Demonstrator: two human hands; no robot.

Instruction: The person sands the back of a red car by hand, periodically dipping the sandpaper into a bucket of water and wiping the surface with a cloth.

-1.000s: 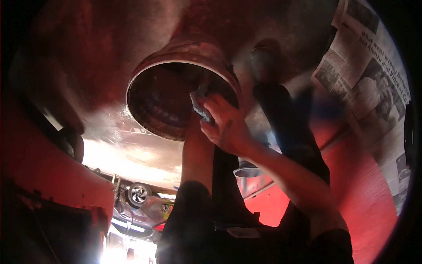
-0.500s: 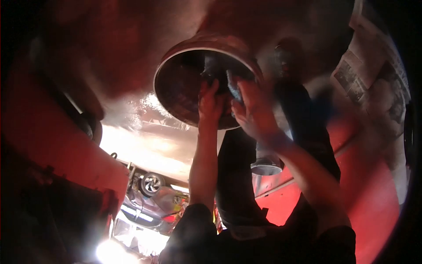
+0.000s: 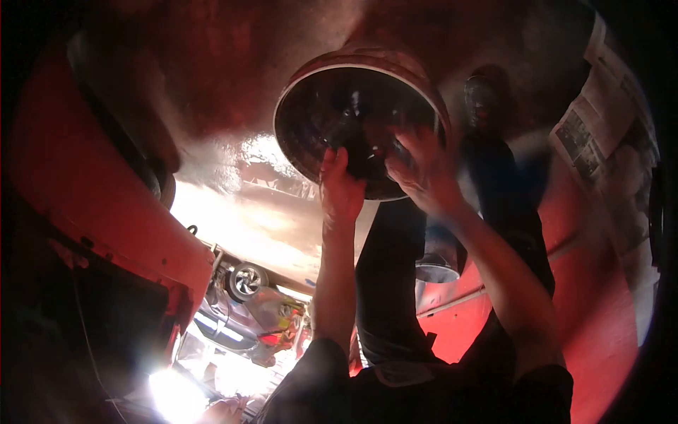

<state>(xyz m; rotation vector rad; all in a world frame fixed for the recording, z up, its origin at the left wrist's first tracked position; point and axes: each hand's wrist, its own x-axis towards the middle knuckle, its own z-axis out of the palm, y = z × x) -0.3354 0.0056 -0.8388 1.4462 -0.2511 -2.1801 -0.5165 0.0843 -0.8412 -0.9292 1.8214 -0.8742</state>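
Head camera: upper centre of the frame, there's a round, hollow, wheel-like piece, its open side facing us, glossy black inside, reddish outside, with a thin pale lip. Newspaper runs down the right edge, print too blurred to read. Left hand and right hand overlap the piece's lower part, apart from each other; I can't tell whether either grips anything.

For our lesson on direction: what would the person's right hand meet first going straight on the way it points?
The right hand would probably meet the dark inside of the round hollow piece, though depth there is unclear.
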